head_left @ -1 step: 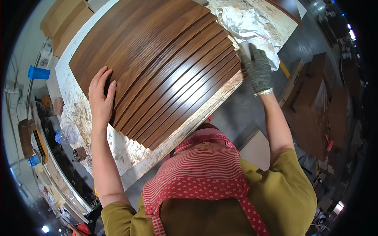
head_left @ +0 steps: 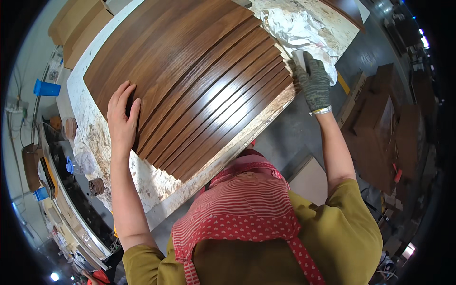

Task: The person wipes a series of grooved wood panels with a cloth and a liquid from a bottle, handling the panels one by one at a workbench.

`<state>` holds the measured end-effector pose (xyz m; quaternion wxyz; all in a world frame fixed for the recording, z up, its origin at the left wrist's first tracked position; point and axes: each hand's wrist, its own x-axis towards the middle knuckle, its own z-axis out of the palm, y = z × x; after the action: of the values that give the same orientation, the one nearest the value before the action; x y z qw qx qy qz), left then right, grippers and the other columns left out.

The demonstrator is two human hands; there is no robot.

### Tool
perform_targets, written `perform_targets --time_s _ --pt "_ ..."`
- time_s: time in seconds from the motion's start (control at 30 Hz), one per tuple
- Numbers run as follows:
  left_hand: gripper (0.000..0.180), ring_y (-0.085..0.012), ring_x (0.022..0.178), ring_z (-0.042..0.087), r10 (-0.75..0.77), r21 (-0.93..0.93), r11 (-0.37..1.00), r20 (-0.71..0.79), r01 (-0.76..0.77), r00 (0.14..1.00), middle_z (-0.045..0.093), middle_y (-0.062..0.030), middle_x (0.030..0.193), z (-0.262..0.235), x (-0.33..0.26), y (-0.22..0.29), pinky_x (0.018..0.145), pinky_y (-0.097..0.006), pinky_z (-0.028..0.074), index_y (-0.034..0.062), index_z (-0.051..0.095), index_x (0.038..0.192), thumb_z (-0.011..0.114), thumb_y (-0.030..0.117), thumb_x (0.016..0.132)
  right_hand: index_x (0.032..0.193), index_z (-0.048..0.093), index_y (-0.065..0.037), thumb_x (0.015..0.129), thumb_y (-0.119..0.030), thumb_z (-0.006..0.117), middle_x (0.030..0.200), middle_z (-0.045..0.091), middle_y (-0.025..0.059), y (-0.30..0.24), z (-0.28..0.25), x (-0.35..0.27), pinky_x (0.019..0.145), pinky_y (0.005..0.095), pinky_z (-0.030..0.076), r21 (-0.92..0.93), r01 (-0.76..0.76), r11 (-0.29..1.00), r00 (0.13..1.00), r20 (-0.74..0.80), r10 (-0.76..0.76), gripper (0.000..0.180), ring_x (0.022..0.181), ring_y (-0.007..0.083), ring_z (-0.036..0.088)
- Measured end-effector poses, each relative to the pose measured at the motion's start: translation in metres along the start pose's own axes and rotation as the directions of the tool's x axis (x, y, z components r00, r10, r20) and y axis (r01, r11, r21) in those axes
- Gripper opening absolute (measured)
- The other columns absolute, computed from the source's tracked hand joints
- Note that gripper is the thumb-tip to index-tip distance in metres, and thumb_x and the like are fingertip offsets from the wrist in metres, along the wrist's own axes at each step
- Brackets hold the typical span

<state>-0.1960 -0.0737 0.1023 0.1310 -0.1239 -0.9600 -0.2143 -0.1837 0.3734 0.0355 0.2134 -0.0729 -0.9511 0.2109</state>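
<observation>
A stack of brown wood-grain panels (head_left: 171,57) lies on the worktable, fanned so that the near edges form steps. At the stack's left edge rests my bare left hand (head_left: 122,116), its fingers stretched and thumb apart, touching the panels. My right hand (head_left: 314,83) wears a dark grey-green knitted glove and is at the panels' right ends. Between its thumb and fingers shows a pale, flat white piece (head_left: 299,58), whose kind I cannot make out. Part of the gloved fingers is hidden by the hand itself.
Crumpled white cloth or paper (head_left: 297,31) lies beyond my right hand on the stained worktable (head_left: 166,209). Left of it stand a blue cup (head_left: 46,88), a clear bottle (head_left: 84,163) and brown rolls (head_left: 96,186). Brown panels (head_left: 375,137) stand on the right, above the grey floor.
My gloved right hand has shifted very slightly to the right with the white piece. My left hand and the panels look the same.
</observation>
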Motion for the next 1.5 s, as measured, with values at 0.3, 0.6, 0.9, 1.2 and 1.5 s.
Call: perform_targets --time_s 0.3,0.6,0.9,1.2,1.5 --pt "0.033 -0.0288 0.119 0.047 0.019 -0.005 1.000 -0.010 -0.020 1.000 0.053 -0.0097 0.127 0.000 0.003 -0.001 0.100 -0.039 0.035 0.0074 0.059 0.116 0.058 0.023 0.087 0.120 0.055 -0.005 0.078 -0.024 0.063 0.103 0.059 0.0210 -0.054 0.007 -0.038 0.078 0.0427 0.048 -0.006 0.196 0.981 0.977 0.083 -0.194 0.047 0.090 0.0370 0.058" --pt "0.034 -0.0283 0.119 0.046 0.039 -0.039 0.998 -0.030 -0.041 0.999 0.053 -0.0090 0.127 0.005 0.004 -0.007 0.100 -0.038 0.035 0.0081 0.059 0.115 0.057 0.026 0.087 0.121 0.053 -0.005 0.076 -0.030 0.066 0.094 0.060 0.0130 -0.175 0.014 -0.133 0.070 0.0407 0.050 0.577 0.450 0.681 0.581 0.390 -0.714 0.054 0.077 0.0288 0.060" --pt "0.034 -0.0272 0.123 0.045 0.030 -0.381 0.924 0.118 0.017 0.993 0.052 -0.0120 0.129 -0.030 -0.004 -0.040 0.103 -0.035 0.033 0.0065 0.057 0.117 0.056 0.025 0.089 0.126 0.048 0.000 0.087 -0.036 0.053 0.107 0.059 0.0175 -0.232 -0.006 -0.137 0.083 0.0395 0.049 0.632 -0.053 0.773 0.603 0.637 -0.480 0.053 0.094 0.0308 0.060" --pt "0.033 -0.0274 0.122 0.047 0.204 0.038 0.977 0.154 -0.212 0.967 0.053 -0.0113 0.128 -0.079 -0.075 -0.050 0.102 -0.037 0.036 0.0088 0.057 0.119 0.058 0.018 0.087 0.127 0.046 -0.004 0.091 -0.033 0.048 0.105 0.061 0.0218 -0.332 0.099 -0.224 0.083 0.0403 0.045 0.922 0.010 0.386 0.203 0.376 -0.904 0.047 0.095 0.0356 0.059" --pt "0.023 -0.0267 0.102 0.058 0.275 -0.547 0.793 -0.073 -0.269 0.959 0.061 -0.0104 0.114 -0.078 -0.205 0.016 0.086 -0.039 0.047 0.0068 0.063 0.102 0.059 0.013 0.081 0.104 0.057 0.000 0.086 -0.026 0.059 0.088 0.062 0.0148 -0.460 0.103 -0.225 0.074 0.0344 0.047 0.722 0.104 0.684 0.156 0.668 -0.728 0.032 0.079 0.0278 0.060"
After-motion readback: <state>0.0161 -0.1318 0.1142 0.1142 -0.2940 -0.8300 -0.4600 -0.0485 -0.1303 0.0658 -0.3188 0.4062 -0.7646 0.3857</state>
